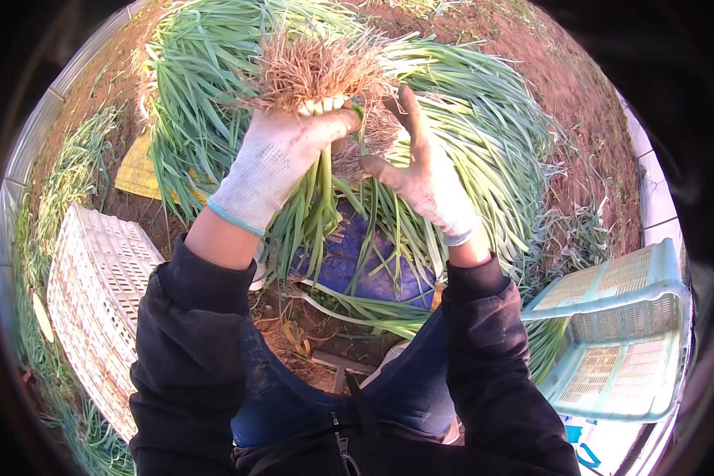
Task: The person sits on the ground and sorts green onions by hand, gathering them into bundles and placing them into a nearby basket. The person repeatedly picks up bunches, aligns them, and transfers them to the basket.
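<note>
My left hand [291, 140], in a white knit glove with a teal cuff edge, grips a bunch of leafy green stalks [319, 184]. The bunch is held roots up: pale stem bases and a brown mass of roots [318, 68] stick out above the fist, and leaves hang below it. Just to the right, my right hand [419, 169], in a soiled glove, has thumb and fingers spread with nothing in them. Behind and beyond it lies a large heap of the same plants [482, 119]. Under the hanging leaves is a blue sheet or sack [363, 256], partly covered.
Another pile of greens [202, 107] lies at the upper left, beside a yellow sheet [140, 169]. A white plastic crate [101, 279] stands at left, pale green crates [619, 357] at right. Brown soil [589, 119] extends along the right side, with loose leaves on it.
</note>
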